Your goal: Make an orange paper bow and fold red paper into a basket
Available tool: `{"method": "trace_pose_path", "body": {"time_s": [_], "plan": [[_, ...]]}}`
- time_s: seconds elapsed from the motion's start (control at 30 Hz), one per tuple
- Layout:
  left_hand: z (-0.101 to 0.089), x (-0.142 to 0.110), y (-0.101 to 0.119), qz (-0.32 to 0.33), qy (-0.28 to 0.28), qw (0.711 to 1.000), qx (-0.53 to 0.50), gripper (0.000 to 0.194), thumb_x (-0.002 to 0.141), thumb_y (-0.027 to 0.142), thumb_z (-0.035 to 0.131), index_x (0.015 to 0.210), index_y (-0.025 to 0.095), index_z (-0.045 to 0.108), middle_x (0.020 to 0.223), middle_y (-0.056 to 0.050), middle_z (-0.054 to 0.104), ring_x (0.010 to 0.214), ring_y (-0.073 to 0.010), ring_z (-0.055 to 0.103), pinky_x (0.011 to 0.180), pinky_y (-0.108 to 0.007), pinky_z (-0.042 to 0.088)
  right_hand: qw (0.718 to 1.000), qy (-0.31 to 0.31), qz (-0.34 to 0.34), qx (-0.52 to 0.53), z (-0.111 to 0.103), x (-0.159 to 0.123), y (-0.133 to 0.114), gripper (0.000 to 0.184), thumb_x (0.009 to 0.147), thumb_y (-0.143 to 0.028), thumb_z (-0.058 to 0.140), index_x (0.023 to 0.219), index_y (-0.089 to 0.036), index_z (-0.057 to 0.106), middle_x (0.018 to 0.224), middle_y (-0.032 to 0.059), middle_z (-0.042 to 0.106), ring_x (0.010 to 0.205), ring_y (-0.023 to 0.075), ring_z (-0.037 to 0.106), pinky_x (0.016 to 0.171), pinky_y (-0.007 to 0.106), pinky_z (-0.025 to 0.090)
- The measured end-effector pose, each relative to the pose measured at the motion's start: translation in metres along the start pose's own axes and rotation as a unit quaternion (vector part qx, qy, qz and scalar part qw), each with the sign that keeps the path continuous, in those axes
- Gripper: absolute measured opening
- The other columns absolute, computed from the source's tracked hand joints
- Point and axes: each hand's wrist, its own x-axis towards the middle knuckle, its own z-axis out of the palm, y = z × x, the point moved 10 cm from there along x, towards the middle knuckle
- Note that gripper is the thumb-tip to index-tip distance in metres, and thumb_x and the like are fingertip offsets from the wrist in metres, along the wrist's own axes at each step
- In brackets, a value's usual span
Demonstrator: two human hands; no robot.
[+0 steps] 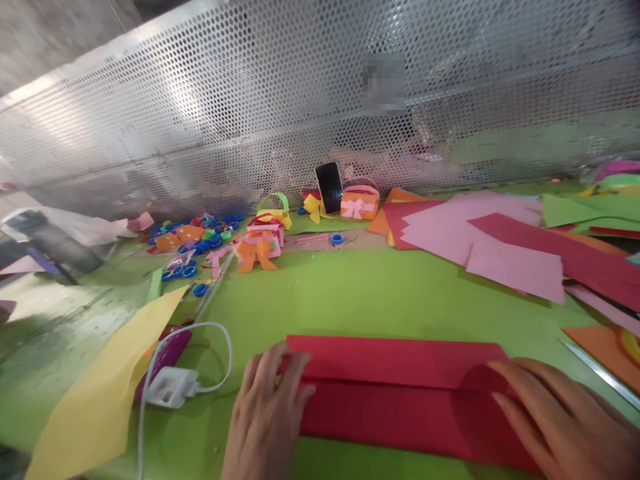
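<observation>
While the folded red paper (pixel 395 413) lies crosswise on the green tabletop (pixel 360 287), the left hand (pixel 267 400) is at its left end and the right hand (pixel 555 407) at its right; whether either pinches it cannot be told. A white charger (pixel 173 387) lies near yellow paper (pixel 95 393).

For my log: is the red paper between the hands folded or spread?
Folded: a flap ends in a straight, shadowed edge along the red paper, between the left hand and right hand.
</observation>
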Motion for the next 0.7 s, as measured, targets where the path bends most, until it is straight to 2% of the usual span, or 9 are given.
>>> {"method": "trace_pose_path", "body": {"time_s": [0.1,0.13,0.2,0.33,0.4,0.47,0.57,0.63,0.7], "plan": [[0.01,0.006,0.024,0.116,-0.071,0.987,-0.081,0.042,0.085,0.005,0.041,0.115,0.027,0.061,0.114,-0.006,0.063,0.101,-0.0179,0.061,0.081,-0.025,0.052,0.993,-0.017,-0.083,-0.082,-0.002,0.004,-0.023,0.046,0.084,-0.021,0.032,0.125,-0.015,0.053,0.121,0.0186,0.059,0.093,0.0381,0.063,0.07,0.056,0.052],[0.012,0.008,0.03,0.139,-0.094,0.98,-0.107,0.044,0.084,0.004,0.038,0.114,0.025,0.062,0.113,-0.006,0.064,0.101,-0.0172,0.061,0.081,-0.024,0.052,0.991,-0.012,-0.103,-0.088,-0.004,0.005,-0.028,0.051,0.081,-0.015,0.031,0.127,-0.017,0.052,0.127,0.0181,0.056,0.101,0.0399,0.061,0.072,0.058,0.051],[0.014,0.014,0.035,0.144,-0.132,0.971,-0.138,0.043,0.081,0.002,0.037,0.107,0.022,0.064,0.11,-0.007,0.066,0.098,-0.0176,0.062,0.08,-0.024,0.052,0.986,0.0,-0.148,-0.079,-0.006,0.007,-0.038,0.059,0.074,-0.008,0.032,0.128,-0.02,0.052,0.132,0.0144,0.055,0.112,0.039,0.056,0.08,0.058,0.049],[0.026,0.026,0.034,0.046,-0.236,0.965,-0.108,0.043,0.068,-0.004,0.039,0.09,0.021,0.066,0.099,-0.004,0.068,0.089,-0.0201,0.064,0.075,-0.03,0.053,0.975,0.014,-0.209,-0.071,-0.005,0.006,-0.05,0.06,0.07,-0.004,0.033,0.123,-0.021,0.056,0.126,0.009,0.061,0.109,0.03,0.06,0.087,0.051,0.049],[0.031,0.03,0.033,-0.017,-0.291,0.955,-0.061,0.041,0.07,-0.005,0.04,0.087,0.022,0.066,0.094,-0.003,0.069,0.086,-0.0205,0.065,0.072,-0.031,0.052,0.974,0.013,-0.209,-0.09,-0.004,0.006,-0.05,0.06,0.07,-0.003,0.033,0.123,-0.018,0.055,0.126,0.0097,0.061,0.109,0.0283,0.06,0.088,0.049,0.048],[0.031,0.035,0.035,-0.066,-0.32,0.945,-0.015,0.04,0.078,-0.003,0.04,0.097,0.023,0.065,0.097,-0.003,0.07,0.087,-0.021,0.066,0.072,-0.031,0.052,0.971,0.017,-0.213,-0.105,-0.005,0.008,-0.053,0.059,0.07,-0.001,0.033,0.123,-0.017,0.054,0.125,0.0104,0.062,0.11,0.0275,0.06,0.088,0.048,0.047],[0.032,0.044,0.041,-0.098,-0.33,0.938,0.038,0.033,0.089,0.008,0.042,0.111,0.022,0.061,0.101,-0.005,0.07,0.088,-0.0238,0.067,0.071,-0.034,0.053,0.967,0.036,-0.224,-0.114,-0.009,0.011,-0.058,0.058,0.069,0.001,0.033,0.119,-0.015,0.055,0.119,0.0107,0.065,0.105,0.0267,0.062,0.085,0.046,0.048],[0.034,0.047,0.044,-0.103,-0.323,0.939,0.064,0.03,0.09,0.01,0.042,0.108,0.021,0.063,0.096,-0.006,0.07,0.085,-0.0252,0.068,0.069,-0.036,0.054,0.965,0.048,-0.226,-0.125,-0.012,0.013,-0.061,0.055,0.068,0.001,0.033,0.117,-0.014,0.055,0.114,0.0118,0.067,0.099,0.0277,0.064,0.079,0.045,0.05],[0.038,0.045,0.043,-0.093,-0.308,0.943,0.081,0.035,0.087,0.004,0.04,0.104,0.021,0.065,0.093,-0.006,0.07,0.083,-0.0247,0.068,0.069,-0.036,0.055,0.964,0.05,-0.224,-0.135,-0.012,0.013,-0.062,0.054,0.068,0.0,0.034,0.116,-0.014,0.054,0.111,0.0132,0.067,0.096,0.0291,0.065,0.073,0.044,0.052]]}}
